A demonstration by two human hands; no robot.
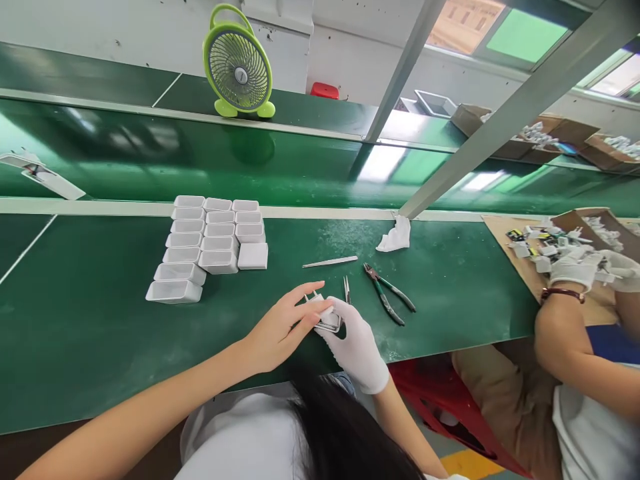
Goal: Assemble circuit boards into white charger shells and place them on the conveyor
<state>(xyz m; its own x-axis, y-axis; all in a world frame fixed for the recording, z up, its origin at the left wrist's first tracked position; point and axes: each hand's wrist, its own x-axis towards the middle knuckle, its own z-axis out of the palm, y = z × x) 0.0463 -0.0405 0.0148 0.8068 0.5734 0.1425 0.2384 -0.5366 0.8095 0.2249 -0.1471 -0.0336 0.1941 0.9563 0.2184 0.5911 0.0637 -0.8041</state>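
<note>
Head view: green workbench [100,333] seen from above, both hands meeting near its front edge.
Left hand: bare [280,330], fingers curled onto the white charger plug [325,317], gripping its near side.
Right hand: white-gloved [356,347], clamped on the same charger plug from the right.
Charger plug: held between the two hands just above the bench surface, prongs pointing up and away.
Close by: small tweezers [346,289] just beyond the gloved fingers; pliers [389,293] to the right; long tweezers [330,262] further back.
Left of hands: rows of white casings [210,243], well apart.
Further back: crumpled white cloth [395,237] at a metal post; green fan [239,65] on the shelf.
Right side: co-worker's gloved hand [575,267] over a cardboard sheet [505,233] strewn with parts.
In the way: dark hair [345,433] hiding the lap area.
</note>
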